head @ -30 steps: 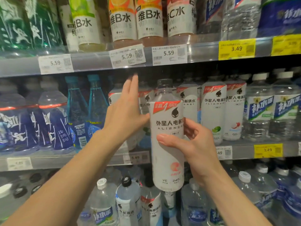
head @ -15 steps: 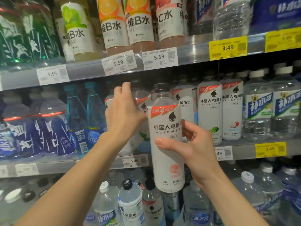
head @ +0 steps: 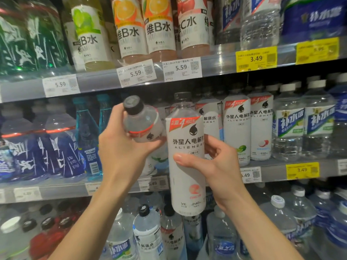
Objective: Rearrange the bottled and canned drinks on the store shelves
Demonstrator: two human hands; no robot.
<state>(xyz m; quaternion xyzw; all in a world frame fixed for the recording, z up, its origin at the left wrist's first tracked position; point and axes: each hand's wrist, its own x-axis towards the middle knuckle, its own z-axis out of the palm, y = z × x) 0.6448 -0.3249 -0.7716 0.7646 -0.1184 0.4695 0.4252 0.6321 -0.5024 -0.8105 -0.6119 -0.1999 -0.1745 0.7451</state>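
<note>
Left hand [head: 122, 152] clamped a tilted bottle [head: 144, 124] beside the upright bottle [head: 185, 166] the right hand [head: 212, 166] gripped; knocking shelved neighbours looked likely.

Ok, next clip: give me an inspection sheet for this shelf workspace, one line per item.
Surface: grey metal middle shelf with price tags on its edge, packed with bottles.
Job's things: white-sleeved upright plastic bottle with black cap, held in front of the shelf; second white-sleeved black-capped bottle, tilted left.
Clutter: white-labelled lime and lychee bottles in a row on the middle shelf; blue-labelled clear bottles at left.
Hands: left hand grips the tilted bottle; right hand grips the upright one.
Cables: nothing seen.
Surroundings: vitamin-water bottles with fruit labels on the shelf above; clear water bottles on the shelf below.
</note>
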